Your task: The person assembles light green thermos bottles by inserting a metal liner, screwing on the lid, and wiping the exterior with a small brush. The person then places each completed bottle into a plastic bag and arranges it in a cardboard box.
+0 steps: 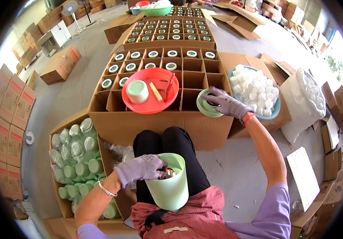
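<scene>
A pale green plastic canister (171, 191) stands upright, slightly tilted, on my lap. My left hand (141, 168), in a lilac-grey glove, curls its fingers over the canister's rim. Something shiny and reddish (170, 172) shows inside, mostly hidden. At the near right corner of the divided carton, my right hand (224, 101), gloved alike, grips a round pale green lid (209, 108). On the same carton sits a red bowl (147, 104) holding a pale green round piece (137, 92), a yellow-handled tool (154, 91) and a dark red tool (168, 87).
The divided carton (151, 127) holds several white-capped containers (172, 53); similar cartons (169, 28) stand behind. A blue basin (267, 113) of white caps and a white sack (303, 103) stand right. A carton (56, 199) of bagged green canisters (96, 165) is at my left.
</scene>
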Demonstrator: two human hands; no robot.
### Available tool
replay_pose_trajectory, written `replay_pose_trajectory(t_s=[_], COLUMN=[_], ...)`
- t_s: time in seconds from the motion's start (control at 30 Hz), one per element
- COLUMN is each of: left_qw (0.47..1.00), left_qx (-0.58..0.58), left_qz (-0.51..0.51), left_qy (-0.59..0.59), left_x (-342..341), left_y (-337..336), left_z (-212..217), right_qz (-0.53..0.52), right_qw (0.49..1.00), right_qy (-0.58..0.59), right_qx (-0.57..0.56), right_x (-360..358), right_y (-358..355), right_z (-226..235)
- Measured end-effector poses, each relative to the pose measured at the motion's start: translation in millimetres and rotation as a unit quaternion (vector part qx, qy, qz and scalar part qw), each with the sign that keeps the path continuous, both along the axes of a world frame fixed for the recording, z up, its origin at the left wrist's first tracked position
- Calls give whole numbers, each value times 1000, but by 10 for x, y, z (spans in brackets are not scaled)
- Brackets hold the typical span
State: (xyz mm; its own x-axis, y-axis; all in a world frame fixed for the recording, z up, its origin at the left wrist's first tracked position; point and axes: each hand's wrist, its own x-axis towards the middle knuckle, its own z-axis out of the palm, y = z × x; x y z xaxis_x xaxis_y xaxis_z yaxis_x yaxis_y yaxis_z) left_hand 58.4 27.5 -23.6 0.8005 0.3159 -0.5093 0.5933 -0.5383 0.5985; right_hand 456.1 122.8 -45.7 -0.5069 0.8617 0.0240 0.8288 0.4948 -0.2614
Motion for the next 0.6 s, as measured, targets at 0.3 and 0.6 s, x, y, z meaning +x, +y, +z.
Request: replay_pose_trajectory(t_s=[0.3,0.6], left_qw=[612,765], left_qx=[-358,488], left_qz=[417,63], left_qy=[-569,-415], left_x=[370,231], left_y=[-38,107], left_z=[466,745], right_qz=[31,70], right_qw=[959,590], right_qy=[156,702], right_qx=[236,-393], right_x=[-1439,-1683], right_y=[-796,-816], right_z=[765,257])
